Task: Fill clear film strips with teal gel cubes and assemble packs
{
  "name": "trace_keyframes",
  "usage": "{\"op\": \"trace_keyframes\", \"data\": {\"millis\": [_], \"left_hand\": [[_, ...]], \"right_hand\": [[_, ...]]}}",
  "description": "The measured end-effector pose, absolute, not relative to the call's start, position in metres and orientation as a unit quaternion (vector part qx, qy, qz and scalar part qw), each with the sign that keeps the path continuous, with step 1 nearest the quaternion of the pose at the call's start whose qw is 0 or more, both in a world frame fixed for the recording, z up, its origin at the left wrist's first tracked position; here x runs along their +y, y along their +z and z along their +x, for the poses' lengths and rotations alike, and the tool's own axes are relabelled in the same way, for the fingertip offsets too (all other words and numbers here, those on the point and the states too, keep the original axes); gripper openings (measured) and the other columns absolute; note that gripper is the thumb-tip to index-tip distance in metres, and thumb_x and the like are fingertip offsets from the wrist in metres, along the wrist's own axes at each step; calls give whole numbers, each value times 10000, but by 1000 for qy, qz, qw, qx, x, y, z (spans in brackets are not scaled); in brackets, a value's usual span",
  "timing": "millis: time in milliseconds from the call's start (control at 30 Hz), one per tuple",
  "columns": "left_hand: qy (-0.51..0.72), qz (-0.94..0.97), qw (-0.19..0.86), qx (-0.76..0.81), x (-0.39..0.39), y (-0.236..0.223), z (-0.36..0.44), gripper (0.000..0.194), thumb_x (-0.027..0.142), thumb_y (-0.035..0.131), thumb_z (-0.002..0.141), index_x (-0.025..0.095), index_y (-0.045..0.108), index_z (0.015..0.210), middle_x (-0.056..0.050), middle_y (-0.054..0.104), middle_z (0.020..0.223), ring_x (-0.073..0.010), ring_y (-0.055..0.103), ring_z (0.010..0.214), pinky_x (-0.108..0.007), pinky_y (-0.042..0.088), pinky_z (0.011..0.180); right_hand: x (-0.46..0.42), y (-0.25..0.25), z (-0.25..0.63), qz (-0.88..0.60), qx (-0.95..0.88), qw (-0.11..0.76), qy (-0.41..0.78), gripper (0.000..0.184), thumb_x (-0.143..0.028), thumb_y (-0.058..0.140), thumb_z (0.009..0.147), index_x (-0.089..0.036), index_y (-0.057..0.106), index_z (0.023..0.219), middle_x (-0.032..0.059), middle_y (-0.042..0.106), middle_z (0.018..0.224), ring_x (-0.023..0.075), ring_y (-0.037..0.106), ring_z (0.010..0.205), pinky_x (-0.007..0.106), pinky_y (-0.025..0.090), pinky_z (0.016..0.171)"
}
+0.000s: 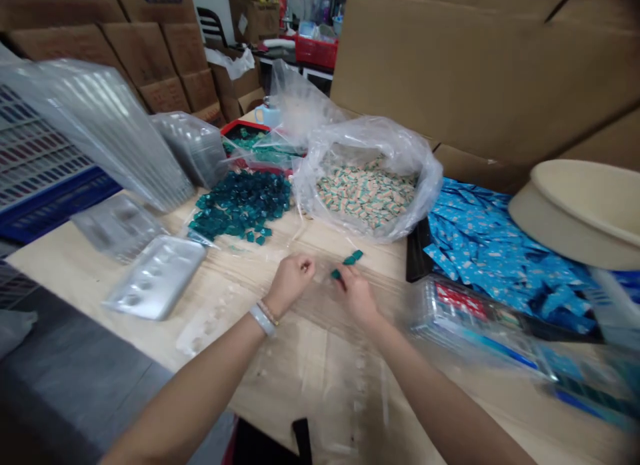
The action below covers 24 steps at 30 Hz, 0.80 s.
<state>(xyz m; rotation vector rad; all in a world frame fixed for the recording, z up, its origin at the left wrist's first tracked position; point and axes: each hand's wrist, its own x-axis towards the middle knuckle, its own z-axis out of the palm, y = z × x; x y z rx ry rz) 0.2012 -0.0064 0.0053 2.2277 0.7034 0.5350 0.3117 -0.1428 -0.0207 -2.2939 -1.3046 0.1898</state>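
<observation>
Above the table (pixel 280 385) | left hand (pixel 289 285) pinched | right hand (pixel 356 295) at teal pieces (pixel 335 274)

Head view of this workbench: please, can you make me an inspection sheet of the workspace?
Surface: pale table, with clear film lying on it.
Job's things: teal pieces at the right hand; teal pile farther off.
Clutter: clear trays, bag of pale pieces, blue sachets, tub.
Hands: left hand empty or holding something tiny, cannot tell; right hand touching or holding a teal piece, blurred.
Cables: nothing seen.
Surroundings: cardboard boxes, blue crate.
</observation>
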Motion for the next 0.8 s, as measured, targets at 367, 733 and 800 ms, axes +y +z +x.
{"op": "trace_keyframes", "data": {"millis": [367,733,800], "left_hand": [[153,879,171,418,127,28,171,337,101,387,733,116,561,1021,-103,576,930,-175,535,883,-276,395,807],[106,909,113,387,101,12,147,176,119,392,731,157,562,760,-71,580,831,-197,517,842,-302,401,769],[201,882,164,393,105,13,149,161,202,408,749,192,545,832,-27,570,865,-194,508,879,-311,398,792]], "right_hand": [[4,21,289,-730,-608,306,65,249,-151,377,814,-154,603,917,64,599,853,146,544,823,249,417,756],[63,20,261,-791,-591,133,87,248,-166,342,832,-76,567,887,83,561,919,165,522,915,273,403,753],[57,24,260,-809,-570,129,66,249,-246,346,845,-131,545,939,26,566,916,134,530,885,232,408,740]]}}
